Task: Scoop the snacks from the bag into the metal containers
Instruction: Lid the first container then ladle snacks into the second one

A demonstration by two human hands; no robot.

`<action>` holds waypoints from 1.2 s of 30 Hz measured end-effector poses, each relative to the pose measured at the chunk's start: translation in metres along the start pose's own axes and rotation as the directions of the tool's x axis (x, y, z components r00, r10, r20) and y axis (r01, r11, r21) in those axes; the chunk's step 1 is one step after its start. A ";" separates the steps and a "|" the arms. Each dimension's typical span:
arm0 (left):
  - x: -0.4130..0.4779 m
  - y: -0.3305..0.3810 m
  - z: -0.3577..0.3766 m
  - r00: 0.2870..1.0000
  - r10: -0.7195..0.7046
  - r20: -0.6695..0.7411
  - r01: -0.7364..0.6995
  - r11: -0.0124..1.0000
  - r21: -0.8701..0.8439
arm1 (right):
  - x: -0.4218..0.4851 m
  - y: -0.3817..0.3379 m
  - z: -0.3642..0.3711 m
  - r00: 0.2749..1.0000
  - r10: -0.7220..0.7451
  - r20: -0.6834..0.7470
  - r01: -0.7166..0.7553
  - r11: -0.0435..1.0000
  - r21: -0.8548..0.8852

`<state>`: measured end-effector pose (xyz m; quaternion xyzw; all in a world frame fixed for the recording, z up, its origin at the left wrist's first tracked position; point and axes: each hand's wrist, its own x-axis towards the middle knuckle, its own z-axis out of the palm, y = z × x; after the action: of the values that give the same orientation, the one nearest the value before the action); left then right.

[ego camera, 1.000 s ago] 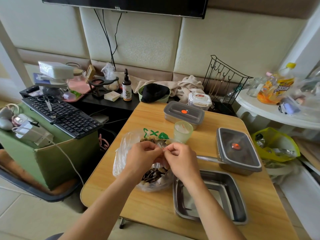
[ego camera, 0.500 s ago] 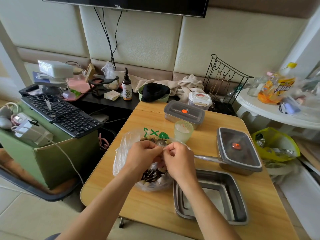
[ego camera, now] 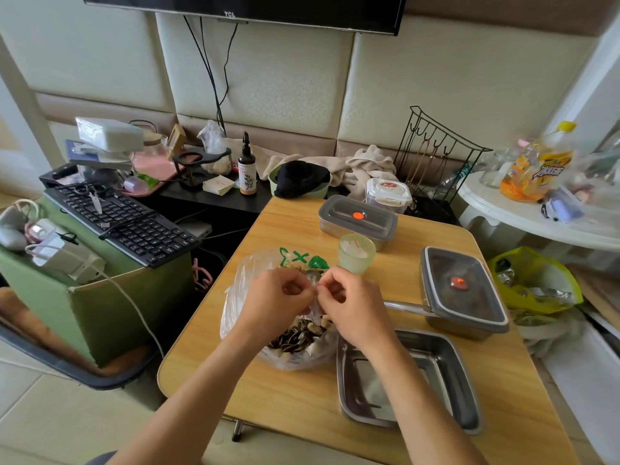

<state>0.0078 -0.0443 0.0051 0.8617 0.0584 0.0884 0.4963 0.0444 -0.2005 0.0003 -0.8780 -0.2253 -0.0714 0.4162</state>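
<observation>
The bag (ego camera: 292,362) of snacks lies on the left half of the counter (ego camera: 302,397), close to its left edge. The open metal container (ego camera: 439,367) stands just beside it, toward the near right corner. The bag is of thin clear plastic, soft and without a shape of its own, so it will probably sag and slip when the mouth is pulled. The snacks (ego camera: 295,338) inside, dark striped seeds mixed with paler pieces, look light and loose and could spill easily. The best place to hold seems to be the gathered film at the top. There the left grip (ego camera: 278,297) and the right grip (ego camera: 352,307) are both closed, each pinching this film between curled fingers, with the knuckles almost touching. The green print on the bag cannot be read with certainty. The television (ego camera: 235,5) on the wall carries the letters TCL. The orange label of the bottle (ego camera: 540,162) on the white side table (ego camera: 523,226) is too blurred to read.
</observation>
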 end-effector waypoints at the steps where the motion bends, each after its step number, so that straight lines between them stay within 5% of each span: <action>1: 0.000 0.000 0.000 1.000 -0.003 0.015 0.004 1.000 -0.020 | 0.000 -0.001 0.001 1.000 -0.007 -0.006 0.007 1.000 0.002; 8: 0.004 -0.003 0.001 0.998 -0.019 0.056 0.021 0.999 -0.043 | 0.000 0.001 0.003 0.998 -0.056 -0.030 0.054 0.996 -0.066; 15: 0.005 -0.008 0.009 0.993 0.102 -0.052 -0.093 0.984 0.150 | 0.007 0.005 0.005 0.995 -0.097 -0.007 0.094 0.971 -0.222; 20: 0.005 -0.013 0.009 0.961 0.269 -0.070 -0.218 0.884 0.413 | 0.008 0.007 0.010 0.996 -0.085 0.021 0.088 0.954 -0.287; 27: 0.006 -0.022 0.004 0.924 0.315 0.216 -0.381 0.800 0.463 | 0.007 0.009 0.000 0.984 0.165 0.070 -0.172 0.978 0.117; 36: 0.006 -0.029 0.013 0.937 0.255 0.238 -0.346 0.774 0.530 | 0.005 0.003 -0.005 0.966 0.202 0.163 -0.253 0.873 0.417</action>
<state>0.0158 -0.0394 -0.0262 0.9716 -0.0950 0.0794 0.2015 0.0503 -0.2045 0.0036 -0.7863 -0.1538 0.0806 0.5930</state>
